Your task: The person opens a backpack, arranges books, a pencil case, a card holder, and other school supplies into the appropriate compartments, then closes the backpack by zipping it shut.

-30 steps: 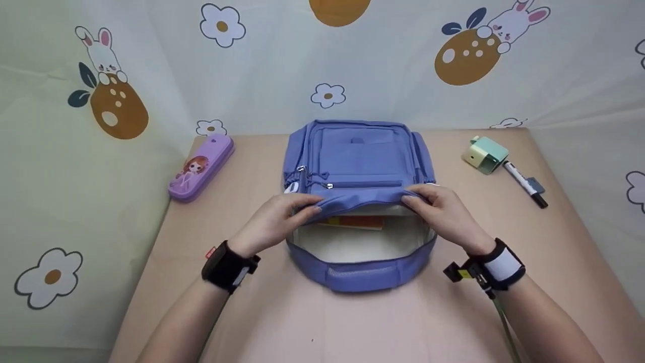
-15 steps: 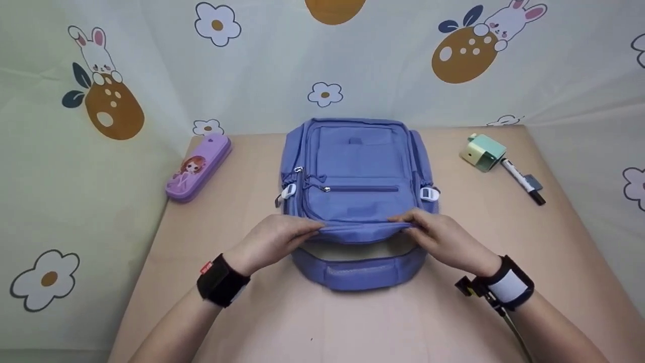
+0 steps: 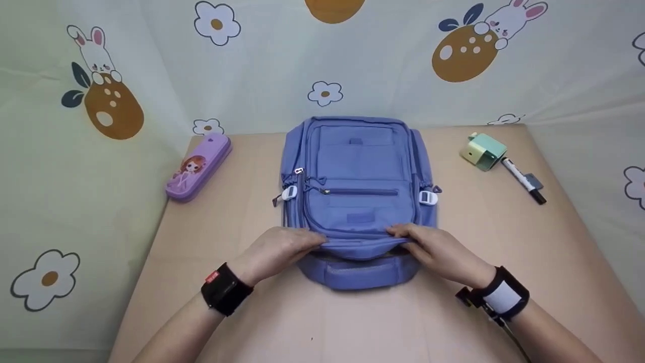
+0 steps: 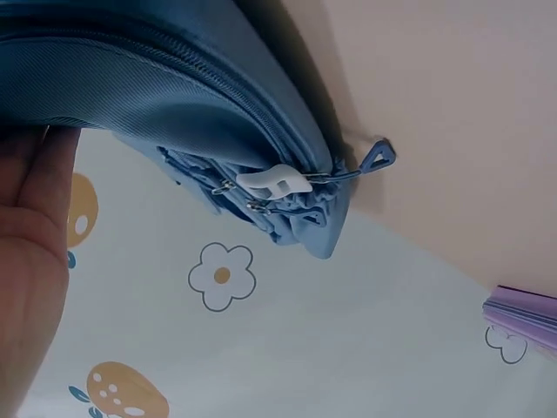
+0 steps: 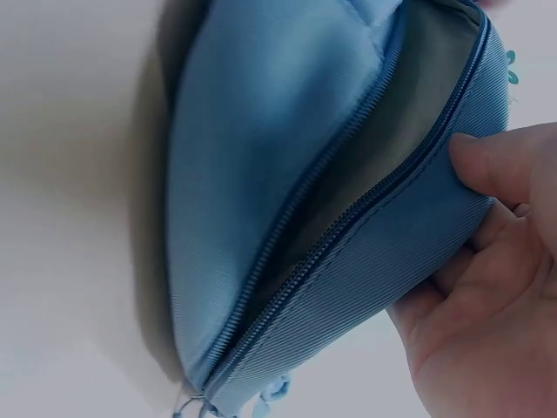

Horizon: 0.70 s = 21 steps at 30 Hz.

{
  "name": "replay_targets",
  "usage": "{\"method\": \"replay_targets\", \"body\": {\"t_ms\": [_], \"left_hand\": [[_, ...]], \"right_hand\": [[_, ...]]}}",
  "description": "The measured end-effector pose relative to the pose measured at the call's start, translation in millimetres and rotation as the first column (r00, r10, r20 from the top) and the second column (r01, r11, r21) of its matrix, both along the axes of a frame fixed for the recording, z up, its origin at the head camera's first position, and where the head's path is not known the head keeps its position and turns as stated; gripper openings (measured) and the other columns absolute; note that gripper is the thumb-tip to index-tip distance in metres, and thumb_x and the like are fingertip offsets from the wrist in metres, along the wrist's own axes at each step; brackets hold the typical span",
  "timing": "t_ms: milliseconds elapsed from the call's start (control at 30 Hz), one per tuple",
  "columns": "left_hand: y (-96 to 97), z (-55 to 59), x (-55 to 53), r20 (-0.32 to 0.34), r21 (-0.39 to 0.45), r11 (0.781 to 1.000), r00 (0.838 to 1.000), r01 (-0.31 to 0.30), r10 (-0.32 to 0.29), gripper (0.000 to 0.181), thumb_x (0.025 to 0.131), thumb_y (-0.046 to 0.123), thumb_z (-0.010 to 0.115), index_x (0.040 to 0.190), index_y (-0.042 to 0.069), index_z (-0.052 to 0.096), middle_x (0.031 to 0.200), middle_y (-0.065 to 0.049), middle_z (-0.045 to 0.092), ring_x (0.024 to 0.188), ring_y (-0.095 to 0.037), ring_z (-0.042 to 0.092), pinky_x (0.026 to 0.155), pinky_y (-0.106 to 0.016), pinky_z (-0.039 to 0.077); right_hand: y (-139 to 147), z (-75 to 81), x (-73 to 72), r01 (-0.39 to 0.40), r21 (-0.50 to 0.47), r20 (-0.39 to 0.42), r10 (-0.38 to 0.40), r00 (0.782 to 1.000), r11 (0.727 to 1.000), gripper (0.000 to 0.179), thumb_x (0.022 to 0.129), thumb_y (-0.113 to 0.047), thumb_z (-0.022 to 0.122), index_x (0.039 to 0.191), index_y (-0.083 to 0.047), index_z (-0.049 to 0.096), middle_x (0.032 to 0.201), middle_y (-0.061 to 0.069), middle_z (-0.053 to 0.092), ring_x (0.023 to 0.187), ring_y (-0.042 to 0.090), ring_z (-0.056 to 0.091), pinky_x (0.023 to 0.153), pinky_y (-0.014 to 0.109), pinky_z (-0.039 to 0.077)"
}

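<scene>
A blue backpack (image 3: 358, 166) lies on its back on the table, its top end toward me. My left hand (image 3: 277, 252) grips the left part of the loose top flap; in the left wrist view, the fingers (image 4: 43, 174) reach under the fabric. My right hand (image 3: 443, 252) pinches the flap's right part, with the thumb (image 5: 492, 161) just outside the zipper edge (image 5: 348, 218) in the right wrist view. Between flap and back panel the main opening shows as a narrow dark gap, its pale lining (image 5: 392, 131) visible. What lies inside is hidden.
A purple pencil case (image 3: 199, 169) with a cartoon girl lies at the table's left edge. To the right are a green and cream pencil sharpener (image 3: 484, 151) and a black-capped white marker (image 3: 523, 180). A patterned cloth (image 3: 262, 75) hangs behind.
Both hands have drawn the flap toward me and down, narrowing the wide opening. The orange and yellow item seen inside is now covered, and the white buckles have come into view.
</scene>
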<state>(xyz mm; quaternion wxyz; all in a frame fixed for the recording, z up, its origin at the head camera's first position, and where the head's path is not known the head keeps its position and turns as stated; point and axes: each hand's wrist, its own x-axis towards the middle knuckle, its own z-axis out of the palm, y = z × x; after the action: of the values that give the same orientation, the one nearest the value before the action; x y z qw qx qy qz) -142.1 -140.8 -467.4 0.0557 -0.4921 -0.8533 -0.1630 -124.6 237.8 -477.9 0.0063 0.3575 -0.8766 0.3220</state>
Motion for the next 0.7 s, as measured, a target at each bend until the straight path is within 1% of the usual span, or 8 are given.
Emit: {"method": "replay_targets", "body": {"t_ms": [167,233,333,467,533,700], "left_hand": [[0.9,-5.4,2.0,-0.080,-0.048,0.999,0.997,0.011,-0.014,0.028,0.102,0.012,0.062,0.130,0.011,0.069,0.127,-0.002,0.071,0.117,-0.016,0.067,0.100,-0.028,0.051],[1.3,-6.6,2.6,-0.100,-0.064,0.998,0.995,0.014,-0.020,0.028,0.102,0.013,0.062,0.129,0.011,0.069,0.126,-0.002,0.071,0.116,-0.015,0.067,0.099,-0.028,0.051],[1.6,-7.8,3.0,-0.082,-0.072,0.997,0.996,0.023,-0.028,0.028,0.102,0.014,0.063,0.128,0.012,0.071,0.126,-0.001,0.071,0.116,-0.015,0.067,0.099,-0.028,0.052],[0.8,-12.0,2.7,-0.028,-0.061,0.998,0.999,0.029,-0.030,0.028,0.101,0.018,0.065,0.127,0.014,0.072,0.127,-0.001,0.071,0.117,-0.016,0.067,0.100,-0.030,0.051],[0.6,-14.6,2.7,-0.029,-0.052,0.998,0.999,0.030,-0.032,0.027,0.100,0.019,0.067,0.126,0.015,0.073,0.126,-0.001,0.071,0.117,-0.016,0.067,0.100,-0.031,0.052],[0.2,-21.0,3.0,-0.062,-0.028,0.999,0.998,0.028,-0.030,0.026,0.098,0.019,0.069,0.124,0.014,0.074,0.124,-0.002,0.072,0.114,-0.016,0.068,0.099,-0.031,0.052]], "right_hand": [[0.0,-8.0,0.6,-0.016,0.020,-0.030,0.017,0.999,1.000,0.026,0.098,0.000,0.064,0.122,-0.011,0.065,0.141,0.006,0.062,0.128,0.026,0.059,0.104,0.044,0.049],[-0.2,-10.3,0.3,-0.023,0.027,-0.045,0.024,0.999,0.999,0.024,0.098,-0.001,0.065,0.120,-0.011,0.065,0.141,0.006,0.062,0.127,0.026,0.060,0.104,0.044,0.049],[0.0,-12.9,0.1,-0.038,0.033,-0.065,0.040,0.997,0.999,0.023,0.096,-0.001,0.067,0.116,-0.012,0.066,0.140,0.008,0.063,0.127,0.027,0.060,0.104,0.045,0.049],[1.1,-16.5,-0.2,-0.053,0.030,-0.053,0.054,0.997,0.998,0.021,0.093,-0.001,0.071,0.109,-0.015,0.070,0.140,0.008,0.062,0.130,0.027,0.058,0.106,0.045,0.047],[1.7,-18.4,-0.6,-0.057,0.030,-0.048,0.059,0.997,0.998,0.020,0.092,-0.002,0.072,0.106,-0.016,0.071,0.141,0.007,0.062,0.130,0.026,0.058,0.107,0.044,0.046],[1.9,-23.0,-2.4,-0.068,0.031,-0.054,0.069,0.996,0.997,0.022,0.089,-0.001,0.074,0.103,-0.018,0.073,0.141,0.007,0.062,0.130,0.026,0.058,0.107,0.044,0.046]]}}
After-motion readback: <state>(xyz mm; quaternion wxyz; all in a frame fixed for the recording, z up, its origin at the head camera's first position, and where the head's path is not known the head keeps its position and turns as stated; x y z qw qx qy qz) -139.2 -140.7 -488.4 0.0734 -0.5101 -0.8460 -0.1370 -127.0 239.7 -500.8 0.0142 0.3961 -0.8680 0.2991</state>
